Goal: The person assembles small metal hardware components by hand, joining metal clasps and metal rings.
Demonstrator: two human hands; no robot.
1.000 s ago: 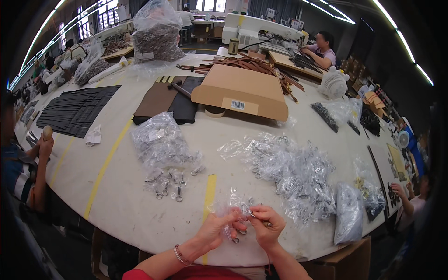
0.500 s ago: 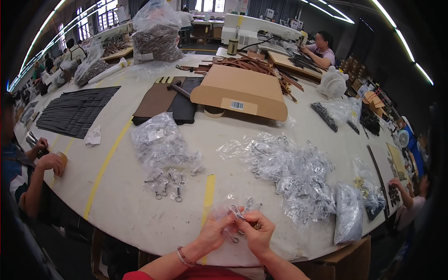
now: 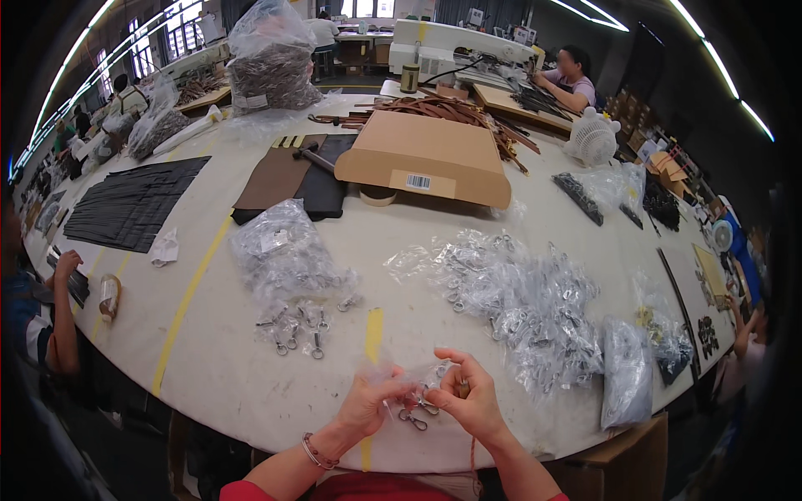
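Close to the table's near edge, my left hand point(image 3: 368, 405) is closed on a small clear plastic bag point(image 3: 381, 369), its thumb pointing right. My right hand point(image 3: 469, 401) is beside it, index finger raised and apart from the thumb. The thumb tip is near the bag and some metal, though contact is hard to judge. Silver snap hooks point(image 3: 413, 420) lie just below and between the hands. Farther left are more snap hooks point(image 3: 292, 330), spilling from a clear bag point(image 3: 284, 250). At right spreads a large heap of bagged snap hooks point(image 3: 535, 317).
A cardboard box point(image 3: 424, 154) sits mid-table, with a hammer point(image 3: 316, 159) and tape roll point(image 3: 378, 197) beside it. Black strips point(image 3: 134, 200) lie at far left. A full plastic bag point(image 3: 626, 371) stands near the right edge. Co-workers sit at both sides.
My hands have moved slightly apart, and my right index finger has lifted. The snap hook pinched between them is no longer visible there. At left, a co-worker's hand has left the amber jar.
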